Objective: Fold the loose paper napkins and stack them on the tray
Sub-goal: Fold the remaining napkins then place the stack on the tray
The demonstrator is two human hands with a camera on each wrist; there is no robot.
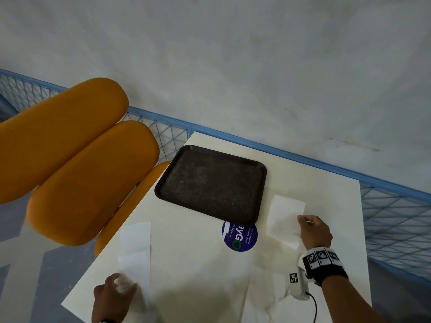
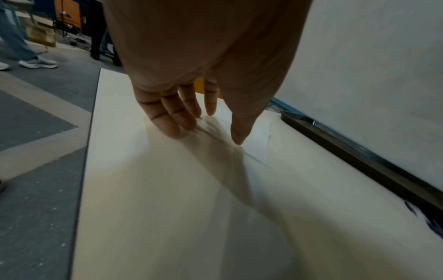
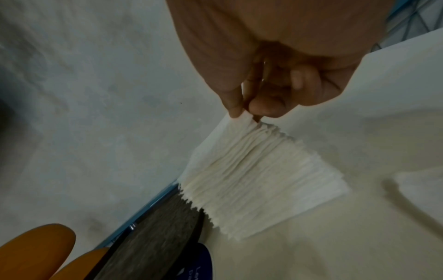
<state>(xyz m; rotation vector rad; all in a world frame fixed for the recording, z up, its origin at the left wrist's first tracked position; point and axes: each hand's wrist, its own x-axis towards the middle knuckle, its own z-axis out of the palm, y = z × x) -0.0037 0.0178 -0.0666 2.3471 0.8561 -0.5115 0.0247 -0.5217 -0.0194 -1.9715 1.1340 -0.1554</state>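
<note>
Our right hand point(image 1: 314, 231) pinches the near-right edge of the right napkin point(image 1: 283, 217), which lies just right of the tray point(image 1: 210, 183), long axis running near to far. Our left hand point(image 1: 114, 292), fingers spread, rests on the left napkin point(image 1: 136, 248), farther from the tray, so the right goes first.

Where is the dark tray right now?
In the head view the tray sits on the white table at its far side, between the two napkins, its near corner overlapping the round blue sticker.
</note>
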